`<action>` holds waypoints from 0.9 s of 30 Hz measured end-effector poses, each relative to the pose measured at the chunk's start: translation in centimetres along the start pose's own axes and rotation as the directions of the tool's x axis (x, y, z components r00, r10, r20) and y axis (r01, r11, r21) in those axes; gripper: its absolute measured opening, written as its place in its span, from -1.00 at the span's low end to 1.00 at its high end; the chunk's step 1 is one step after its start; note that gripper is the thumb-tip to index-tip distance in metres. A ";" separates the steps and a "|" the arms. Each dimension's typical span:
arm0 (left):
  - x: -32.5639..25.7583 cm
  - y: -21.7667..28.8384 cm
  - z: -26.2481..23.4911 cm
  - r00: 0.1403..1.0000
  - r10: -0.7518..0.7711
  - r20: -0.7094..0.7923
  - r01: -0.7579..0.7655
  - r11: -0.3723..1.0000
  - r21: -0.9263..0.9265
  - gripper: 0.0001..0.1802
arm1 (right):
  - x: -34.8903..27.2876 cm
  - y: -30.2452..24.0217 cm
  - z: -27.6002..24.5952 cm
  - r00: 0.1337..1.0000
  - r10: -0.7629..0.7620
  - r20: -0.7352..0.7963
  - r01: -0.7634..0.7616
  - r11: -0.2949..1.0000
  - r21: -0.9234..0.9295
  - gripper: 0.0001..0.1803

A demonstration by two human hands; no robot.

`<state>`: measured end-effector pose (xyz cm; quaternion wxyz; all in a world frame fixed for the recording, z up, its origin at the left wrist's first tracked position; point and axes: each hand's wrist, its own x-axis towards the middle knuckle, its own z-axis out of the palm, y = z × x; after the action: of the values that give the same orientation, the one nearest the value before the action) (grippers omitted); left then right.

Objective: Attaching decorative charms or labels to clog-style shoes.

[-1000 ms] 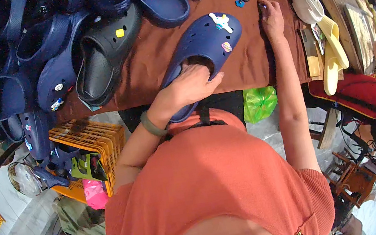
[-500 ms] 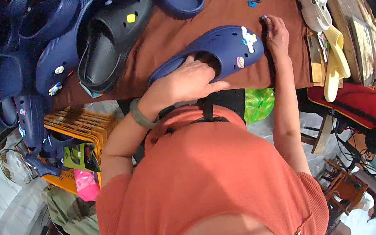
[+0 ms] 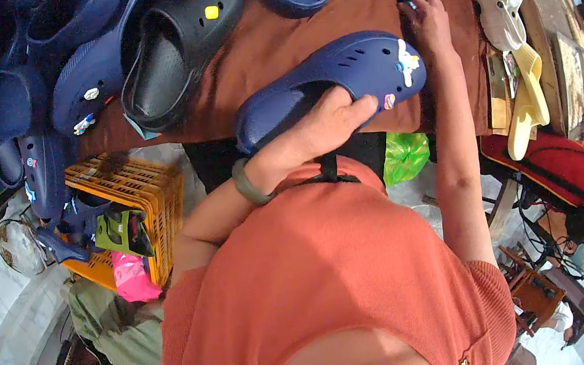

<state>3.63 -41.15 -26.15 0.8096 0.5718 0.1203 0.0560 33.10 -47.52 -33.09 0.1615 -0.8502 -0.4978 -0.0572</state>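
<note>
A navy blue clog (image 3: pixel 334 63) lies slanted over the near edge of the brown cloth, its toe pointing right. A white figure charm (image 3: pixel 408 62) and a small pink-and-yellow charm (image 3: pixel 389 101) sit on its toe part. My left hand (image 3: pixel 335 119) grips the clog, fingers reaching inside through the opening and thumb on the outer upper. Beyond the toe, my right hand (image 3: pixel 427 17) is on the cloth with its fingers curled at a small bluish shoe charm (image 3: pixel 411 5), mostly hidden by them.
Several navy clogs (image 3: pixel 84 81) and a black clog (image 3: pixel 161 66) crowd the left and far side. On the right lie a white clog (image 3: pixel 497 4) and a pale yellow slipper (image 3: pixel 526 98). An orange crate (image 3: pixel 158 195) stands lower left; a green bag (image 3: pixel 405 158) is below the table edge.
My right hand has moved away from me, onto the small charms on the cloth. My left hand has shifted on the clog, its thumb now up on the upper. The view has moved slightly.
</note>
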 end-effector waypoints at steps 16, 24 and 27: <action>-0.2 -1.6 -0.3 0.986 0.151 0.064 -0.157 0.983 0.099 -0.59 | -2.8 -9.5 -7.1 0.964 0.260 0.058 -0.205 0.584 0.785 -0.81; 0.0 -2.6 -0.3 0.991 0.097 0.097 -0.104 0.992 0.076 -0.64 | -5.2 -14.0 -8.1 0.963 -0.269 -0.004 0.226 0.799 0.558 -0.81; -0.3 -1.1 0.0 0.998 0.018 0.067 -0.025 0.994 0.103 -0.63 | -5.5 -13.0 -8.1 0.939 -0.342 0.036 0.257 0.769 0.585 -0.82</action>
<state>3.30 -41.62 -27.12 0.7818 0.6157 0.0901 0.0395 19.65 -48.92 -24.12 0.3624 -0.6735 -0.6311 0.1297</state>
